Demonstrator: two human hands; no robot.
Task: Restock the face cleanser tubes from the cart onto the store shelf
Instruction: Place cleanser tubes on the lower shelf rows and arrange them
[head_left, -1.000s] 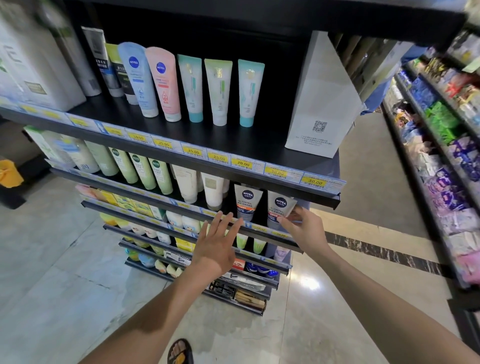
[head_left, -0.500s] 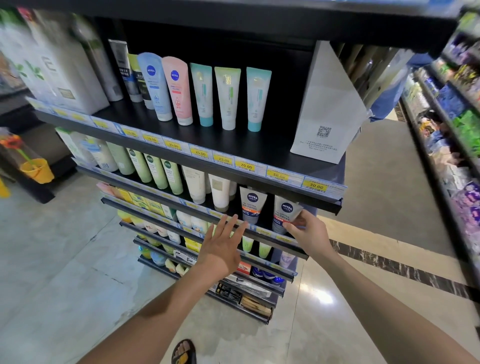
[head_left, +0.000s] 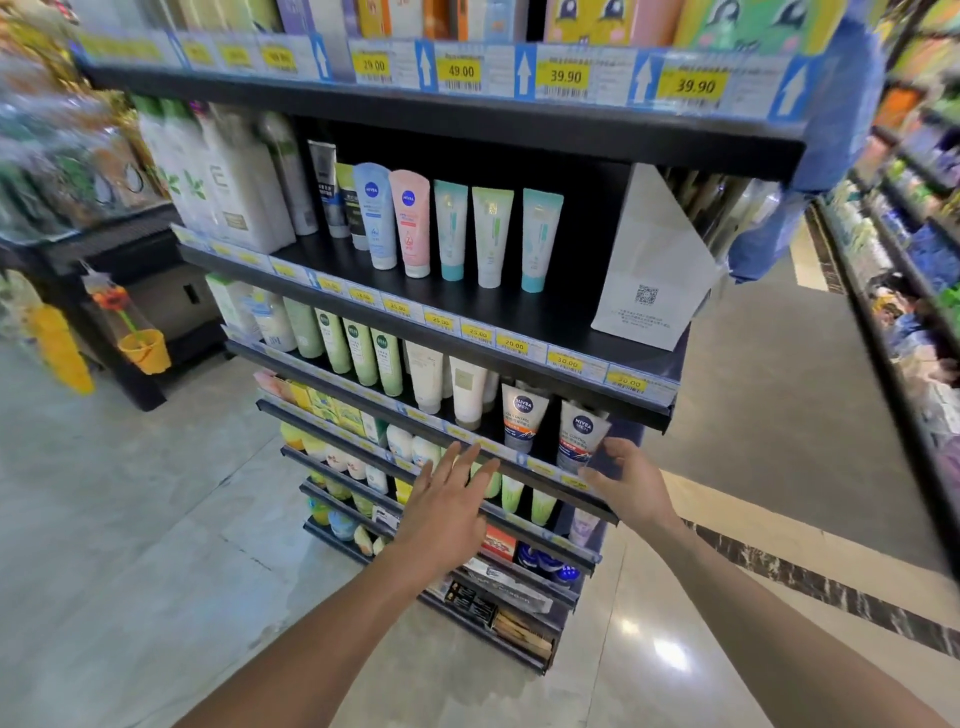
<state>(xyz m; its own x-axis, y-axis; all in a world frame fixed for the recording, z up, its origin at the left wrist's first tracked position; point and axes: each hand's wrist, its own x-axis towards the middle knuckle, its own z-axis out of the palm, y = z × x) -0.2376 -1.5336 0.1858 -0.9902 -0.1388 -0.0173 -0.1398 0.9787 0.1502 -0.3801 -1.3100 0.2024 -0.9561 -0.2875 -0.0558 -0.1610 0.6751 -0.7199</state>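
**Seating a tube at the right end of the shelf**

Head view: the right hand (head_left: 631, 483) is at the right end of the second shelf (head_left: 545, 470). Its fingers curve beside the lower edge of the rightmost grey tube (head_left: 581, 434), which stands on its cap. I cannot tell whether they pinch the tube or only touch it. The left hand (head_left: 452, 512) hangs flat with fingers spread, just in front of the shelf rail, holding nothing.

This looks like the end of one placement, with the tube being squared up in its slot. The next move probably calls for letting go without tipping the tube, then fetching another from the cart, which is out of view.

- **Second shelf:** two grey tubes, the other grey tube (head_left: 522, 415) just to the left, then two cream tubes (head_left: 426, 374) and three green tubes (head_left: 358, 351).
- **Shelf above:** seven standing tubes (head_left: 451, 228) and one white paper bag (head_left: 654, 270) at the right.
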